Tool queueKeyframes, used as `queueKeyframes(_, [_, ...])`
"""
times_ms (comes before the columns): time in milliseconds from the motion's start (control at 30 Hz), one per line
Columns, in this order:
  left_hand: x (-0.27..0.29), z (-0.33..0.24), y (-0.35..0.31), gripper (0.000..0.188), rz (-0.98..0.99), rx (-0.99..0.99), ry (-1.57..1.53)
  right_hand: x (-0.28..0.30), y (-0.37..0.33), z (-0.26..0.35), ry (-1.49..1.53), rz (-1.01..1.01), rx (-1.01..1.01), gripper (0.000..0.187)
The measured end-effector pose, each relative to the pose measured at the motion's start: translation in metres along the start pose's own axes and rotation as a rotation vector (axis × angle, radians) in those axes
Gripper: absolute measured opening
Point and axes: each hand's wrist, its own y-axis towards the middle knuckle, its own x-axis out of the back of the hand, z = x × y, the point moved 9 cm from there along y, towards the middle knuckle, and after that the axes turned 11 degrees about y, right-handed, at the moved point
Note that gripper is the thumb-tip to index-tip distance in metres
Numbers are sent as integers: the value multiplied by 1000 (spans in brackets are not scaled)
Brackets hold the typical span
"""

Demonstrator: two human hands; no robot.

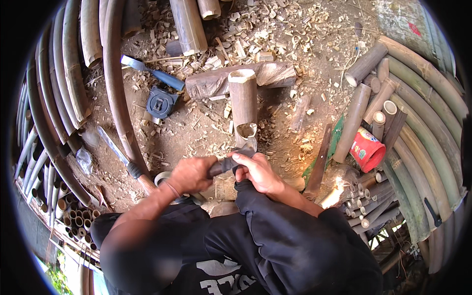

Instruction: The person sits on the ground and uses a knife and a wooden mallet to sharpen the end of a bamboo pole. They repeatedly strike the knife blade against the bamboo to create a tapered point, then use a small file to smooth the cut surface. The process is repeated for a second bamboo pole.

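In front of my body, my left hand [192,175] is closed round one end of a short, dark handle [222,167] that looks wrapped. My right hand [259,173] is closed on its other end, with the thumb lying along the top. Whatever extends beyond the handle is hard to make out. Just past my hands lies a bamboo piece [243,98] with a notch cut near its close end. Its far end rests on a rough wooden log [209,83]. My right hand is nearest to the notched end.
On the left lie a long knife [115,147], a blue-handled chisel [157,73] and a tape measure [161,102]. Bamboo poles [73,64] curve along that side. On the right are a red packet [368,150], cut bamboo tubes [354,123] and more poles [418,98]. Wood chips [314,34] litter the dirt.
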Motion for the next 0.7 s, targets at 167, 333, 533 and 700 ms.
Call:
queueKeyframes(167, [-69, -37, 16, 38, -201, 160, -474, 34, -1, 24, -668, -288, 270, 36])
queueKeyframes(333, [-69, -78, 32, 72, -353, 194, -647, 37, -8, 46, -896, -378, 490, 39])
queueKeyframes(533, [-9, -47, -10, 30, -323, 56, 421, 11, 0, -6, 68, 125, 130, 30])
queueKeyframes(700, [58, -39, -21, 19, -164, -10, 627, -26, 13, -28, 430, 456, -179, 31])
